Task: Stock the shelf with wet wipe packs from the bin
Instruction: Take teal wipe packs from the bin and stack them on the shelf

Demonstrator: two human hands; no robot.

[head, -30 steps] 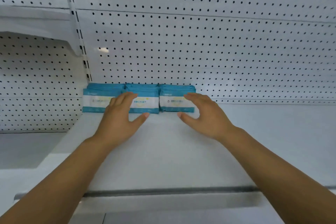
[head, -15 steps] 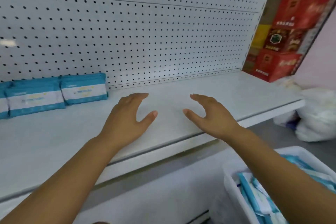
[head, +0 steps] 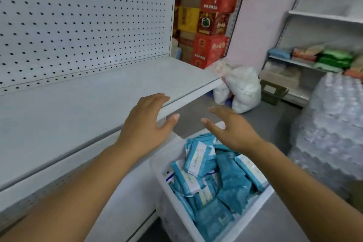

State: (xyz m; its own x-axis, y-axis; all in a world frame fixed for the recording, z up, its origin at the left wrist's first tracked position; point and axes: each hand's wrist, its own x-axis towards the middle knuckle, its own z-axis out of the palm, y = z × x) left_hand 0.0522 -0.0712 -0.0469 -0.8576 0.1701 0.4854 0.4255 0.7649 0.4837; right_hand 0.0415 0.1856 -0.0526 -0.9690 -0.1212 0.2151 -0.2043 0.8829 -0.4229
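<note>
In the centre of the frame the left hand (head: 145, 124) is over the front edge of the white shelf (head: 78, 108), fingers straight and spread, its grip wide and holding nothing. Just to its right, the right hand (head: 233, 130) hangs above the far end of the white bin (head: 253, 207), fingers likewise loose and apart, its grip empty. The blue-and-white wet wipe packs (head: 216, 182) lie heaped in the bin at lower centre-right, below the shelf's edge; red cartons (head: 213, 23) are stacked at top centre.
</note>
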